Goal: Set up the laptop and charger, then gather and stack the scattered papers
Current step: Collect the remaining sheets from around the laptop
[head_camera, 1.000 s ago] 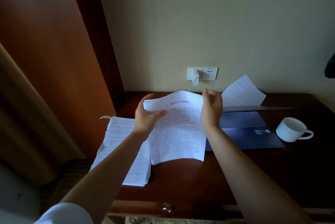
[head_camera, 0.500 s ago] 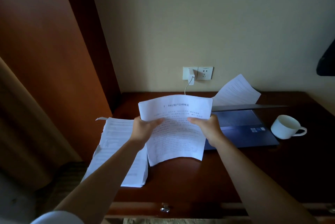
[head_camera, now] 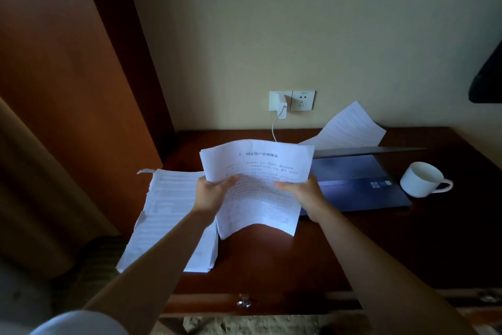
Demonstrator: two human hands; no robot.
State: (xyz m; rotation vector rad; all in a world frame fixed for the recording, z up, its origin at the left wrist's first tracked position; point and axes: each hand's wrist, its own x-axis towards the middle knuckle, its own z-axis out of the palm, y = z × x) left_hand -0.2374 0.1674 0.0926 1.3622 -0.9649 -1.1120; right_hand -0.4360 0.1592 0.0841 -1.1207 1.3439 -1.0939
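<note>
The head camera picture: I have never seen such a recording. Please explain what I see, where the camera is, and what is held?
No machine here: a person wears the camera on the head, looking down at their own arms. The left hand and right hand hold printed sheets above a dark desk. On the desk lie a paper stack, an open laptop, a white cup and another sheet behind the laptop. A charger sits in the wall socket.
</note>
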